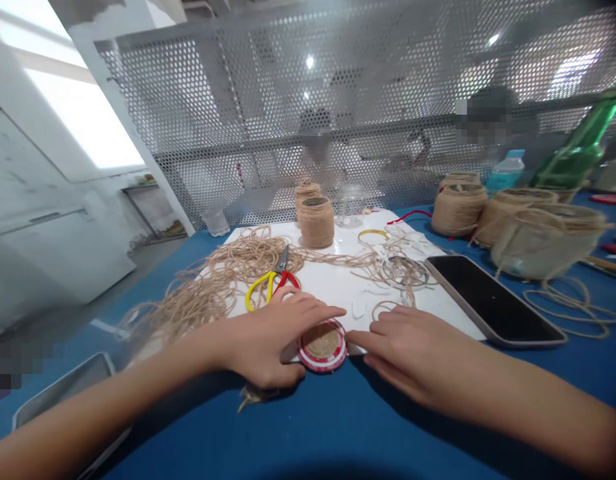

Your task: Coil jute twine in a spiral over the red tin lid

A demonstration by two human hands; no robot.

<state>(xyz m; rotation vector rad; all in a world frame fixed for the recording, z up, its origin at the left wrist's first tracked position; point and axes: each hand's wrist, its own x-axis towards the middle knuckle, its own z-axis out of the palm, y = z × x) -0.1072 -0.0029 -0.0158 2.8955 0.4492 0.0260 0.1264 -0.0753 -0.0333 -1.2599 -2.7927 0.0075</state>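
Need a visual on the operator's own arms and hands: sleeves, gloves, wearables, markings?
Left hand and right hand: human, ungloved, no rings visible. Left forearm and right forearm: slender, no sleeve, watch, bracelet or cable in view. No markings discernible; nail detail too soft to judge.

Our left forearm slants in from the tabletop's left edge, bare, the left hand palm down, index finger stretched rightward, thumb bent low and apart from it; we cannot tell how its hidden fingers close. Our right forearm comes from the near right, its right hand loosely uncurled, index finger pointing left.
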